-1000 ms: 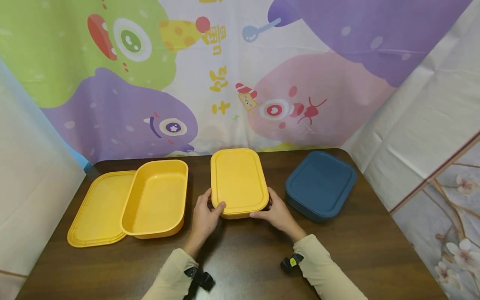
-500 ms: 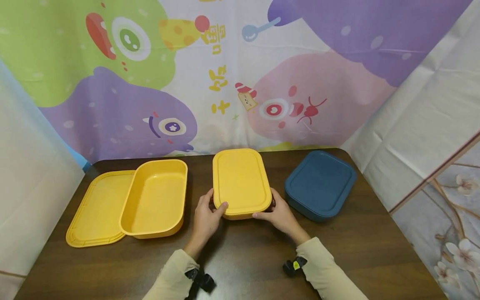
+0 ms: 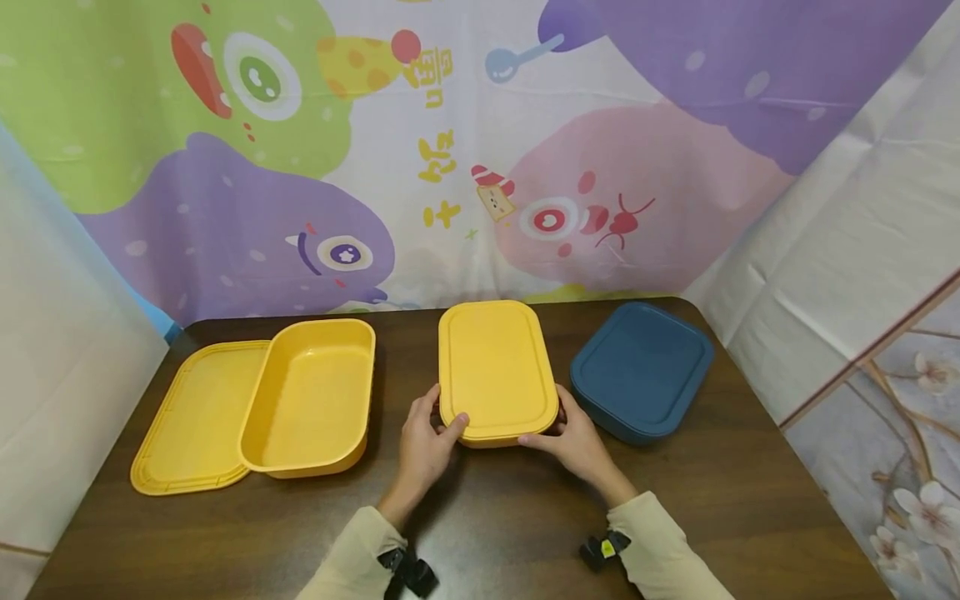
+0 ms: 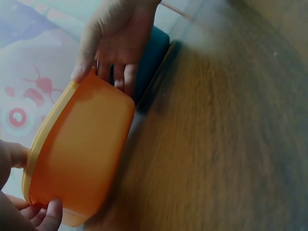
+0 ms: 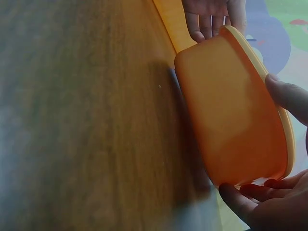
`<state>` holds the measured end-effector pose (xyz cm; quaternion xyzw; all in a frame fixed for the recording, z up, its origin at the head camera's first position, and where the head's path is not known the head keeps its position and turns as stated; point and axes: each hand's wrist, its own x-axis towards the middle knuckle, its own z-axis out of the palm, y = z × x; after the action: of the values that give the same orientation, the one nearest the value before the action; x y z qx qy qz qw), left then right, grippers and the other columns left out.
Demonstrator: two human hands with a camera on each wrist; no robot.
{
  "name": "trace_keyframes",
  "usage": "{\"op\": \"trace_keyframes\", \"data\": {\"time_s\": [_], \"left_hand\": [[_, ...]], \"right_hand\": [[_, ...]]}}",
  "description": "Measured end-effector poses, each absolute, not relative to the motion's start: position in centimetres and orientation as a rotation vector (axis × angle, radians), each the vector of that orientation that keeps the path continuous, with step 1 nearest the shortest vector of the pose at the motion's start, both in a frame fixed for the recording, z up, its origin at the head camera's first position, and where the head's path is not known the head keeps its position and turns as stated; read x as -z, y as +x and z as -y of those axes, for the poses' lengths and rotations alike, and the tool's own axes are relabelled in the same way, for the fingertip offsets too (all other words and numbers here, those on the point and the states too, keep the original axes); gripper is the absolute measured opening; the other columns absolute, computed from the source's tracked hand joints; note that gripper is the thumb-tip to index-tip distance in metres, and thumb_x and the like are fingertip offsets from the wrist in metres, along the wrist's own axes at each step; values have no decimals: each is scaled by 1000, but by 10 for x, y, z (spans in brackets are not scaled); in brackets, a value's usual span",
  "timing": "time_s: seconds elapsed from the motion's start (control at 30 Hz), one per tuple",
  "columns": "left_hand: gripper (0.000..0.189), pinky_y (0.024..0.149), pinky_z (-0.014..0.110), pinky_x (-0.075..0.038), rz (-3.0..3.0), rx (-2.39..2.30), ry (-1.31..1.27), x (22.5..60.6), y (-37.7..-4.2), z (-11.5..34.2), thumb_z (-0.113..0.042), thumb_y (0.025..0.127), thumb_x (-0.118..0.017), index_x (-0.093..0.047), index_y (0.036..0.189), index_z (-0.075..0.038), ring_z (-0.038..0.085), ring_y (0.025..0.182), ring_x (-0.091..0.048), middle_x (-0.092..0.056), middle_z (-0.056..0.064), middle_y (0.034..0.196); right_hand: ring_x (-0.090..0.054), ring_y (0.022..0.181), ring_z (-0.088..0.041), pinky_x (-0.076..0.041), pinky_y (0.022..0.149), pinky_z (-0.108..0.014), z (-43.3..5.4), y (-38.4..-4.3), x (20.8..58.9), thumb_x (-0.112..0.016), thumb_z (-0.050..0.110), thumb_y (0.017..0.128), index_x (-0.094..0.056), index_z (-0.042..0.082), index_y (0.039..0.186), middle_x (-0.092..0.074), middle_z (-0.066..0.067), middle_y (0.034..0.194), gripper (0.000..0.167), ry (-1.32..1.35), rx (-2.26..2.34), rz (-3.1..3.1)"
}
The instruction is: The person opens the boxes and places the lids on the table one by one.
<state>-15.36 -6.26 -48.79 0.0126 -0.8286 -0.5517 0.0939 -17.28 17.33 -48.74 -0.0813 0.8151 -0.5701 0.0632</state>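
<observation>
A yellow lidded food container (image 3: 497, 371) is between my two hands near the middle of the table. My left hand (image 3: 426, 442) grips its near left corner, with the thumb on the lid's edge. At the near right corner my right hand (image 3: 577, 442) holds it, thumb along the front rim and fingers round the side. The left wrist view shows the container's orange-lit side wall (image 4: 91, 139) with a hand at each end. Whether its base touches the table I cannot tell. To its right sits a blue lidded container (image 3: 641, 371).
On the left, a larger yellow open container (image 3: 318, 400) overlaps a loose yellow lid (image 3: 198, 421). All stand on a dark wooden table (image 3: 510, 533). A cartoon-printed curtain (image 3: 472, 150) hangs right behind the table's far edge.
Both hands have carried the yellow lidded container to the right and slightly nearer, closer to the blue one. The blue container, open container and loose lid stay put.
</observation>
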Motion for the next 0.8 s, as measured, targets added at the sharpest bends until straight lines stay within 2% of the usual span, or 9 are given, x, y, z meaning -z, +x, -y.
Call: {"op": "trace_keyframes", "data": {"time_s": [0.33,0.5,0.6,0.8], "left_hand": [[67,68,17,-45,2492,1636,35,488,-149,52,-21,87,-71,-43,142,5,19,86,-56,-56,20,123],[67,68,17,-46,2500,1633,26,488,-147,45,-23,86,-72,-44,141,5,17,81,-56,-57,20,123],[68,68,16,-46,2493,1635,19,488,-146,41,-23,86,-73,-45,140,6,16,80,-56,-57,21,121],[67,66,17,-46,2488,1633,13,488,-144,35,-21,85,-73,-45,140,7,12,75,-54,-57,21,122]], "right_hand": [[-53,126,-26,-50,96,-39,-183,-162,487,-86,24,74,-27,12,152,-42,-12,149,98,-158,1685,-2484],[-55,123,-26,-52,92,-34,-191,-158,488,-86,26,73,-30,13,150,-48,-11,143,95,-158,1669,-2519],[-57,119,-25,-53,91,-34,-196,-157,490,-86,27,73,-34,14,147,-52,-10,138,92,-163,1664,-2529],[-55,122,-27,-51,95,-41,-200,-154,488,-85,25,74,-32,13,148,-49,-12,142,92,-143,1667,-2516]]}}
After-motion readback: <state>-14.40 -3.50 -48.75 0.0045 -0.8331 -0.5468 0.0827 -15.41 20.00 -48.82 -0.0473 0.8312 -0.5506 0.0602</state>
